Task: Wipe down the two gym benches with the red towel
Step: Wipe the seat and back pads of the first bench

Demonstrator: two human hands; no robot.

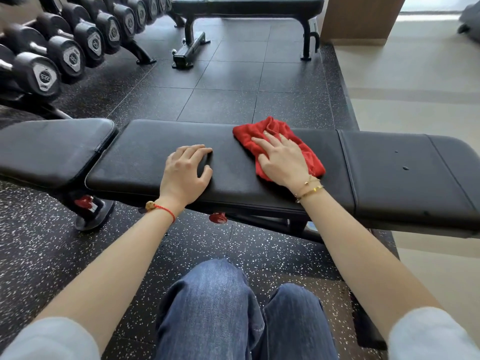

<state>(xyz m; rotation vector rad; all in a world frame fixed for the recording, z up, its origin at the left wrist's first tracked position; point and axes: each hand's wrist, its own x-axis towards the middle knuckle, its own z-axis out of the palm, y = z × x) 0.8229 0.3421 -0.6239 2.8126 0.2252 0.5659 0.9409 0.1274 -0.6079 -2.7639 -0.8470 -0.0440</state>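
Right hand [281,158] flat on red towel [270,131] | towel under palm | near bench [233,175]

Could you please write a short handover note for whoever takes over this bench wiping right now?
Right hand: flat, pressing the red towel onto the near bench, mid pad.
Left hand: resting on the same pad, holding nothing.
Far bench: beside the dumbbell rack, nothing on it.
Done: cannot tell how much has been wiped.
Left: finish the near bench, then the far bench.

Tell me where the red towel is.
The red towel lies on the near bench, right of centre, flat under the right hand.
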